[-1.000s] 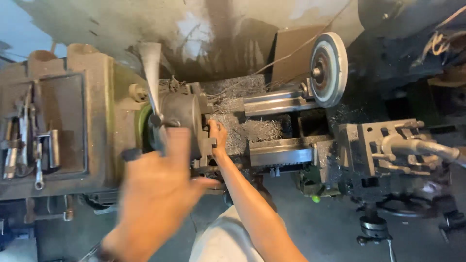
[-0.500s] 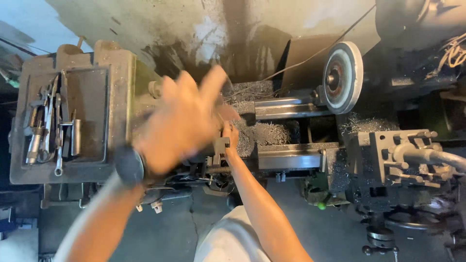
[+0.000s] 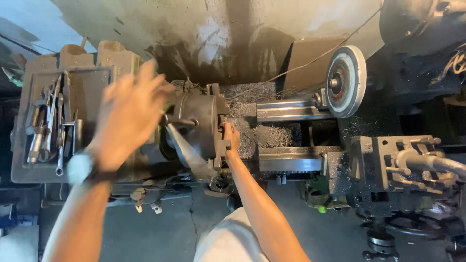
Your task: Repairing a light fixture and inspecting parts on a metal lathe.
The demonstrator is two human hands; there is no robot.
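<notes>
I look down on a lathe. My left hand (image 3: 128,114) is blurred in mid-air over the headstock, fingers spread and holding nothing, with a watch on its wrist. It hovers just left of the dark round chuck (image 3: 200,121). A grey chuck key (image 3: 187,151) sticks out of the chuck toward me. My right hand (image 3: 231,136) reaches in from below and grips the front face of the chuck at its right edge.
A tray of wrenches and hand tools (image 3: 48,123) lies on the headstock at the left. Metal shavings (image 3: 264,135) cover the bed. A round handwheel (image 3: 345,80) stands at the back right, and a blocky tool post (image 3: 388,167) at the right.
My left hand has swung up from in front of the chuck key and over to the left, above the headstock. My right hand has stayed on the chuck.
</notes>
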